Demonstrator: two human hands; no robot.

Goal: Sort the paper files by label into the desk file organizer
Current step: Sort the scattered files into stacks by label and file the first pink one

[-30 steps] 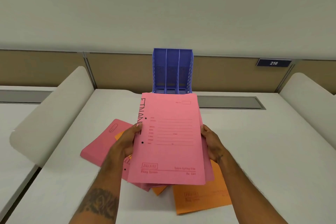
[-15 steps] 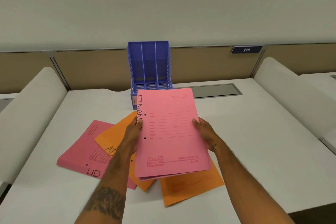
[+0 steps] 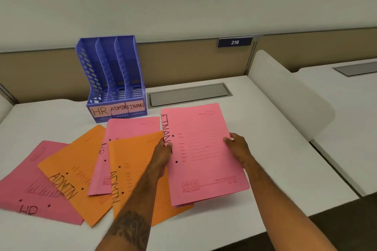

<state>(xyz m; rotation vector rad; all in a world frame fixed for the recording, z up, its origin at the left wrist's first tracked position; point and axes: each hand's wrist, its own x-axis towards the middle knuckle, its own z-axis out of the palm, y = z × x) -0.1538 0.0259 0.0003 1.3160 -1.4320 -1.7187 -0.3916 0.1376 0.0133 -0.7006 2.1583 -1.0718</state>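
Head view: left hand (image 3: 164, 150) pinches the spine edge of the pink FINANCE file (image 3: 204, 153), right hand (image 3: 237, 144) grips its opposite long edge; file is held just above the white desk (image 3: 275, 159), right of the spread. Judged light, thin card, floppy if held by one corner, so a two-edge hold at mid-height suits; loose papers inside could slip out the open side. Blue organizer (image 3: 114, 79) stands at the desk back, three slots tagged HR, ADMIN, FINANCE, all look empty. Other files fanned flat and overlapping: pink HR file (image 3: 30, 189), orange ADMIN file (image 3: 69, 169), second pink HR file (image 3: 130, 128), second orange ADMIN file (image 3: 134, 161). Smooth desk, beige partition behind, plate 216 (image 3: 235, 42).
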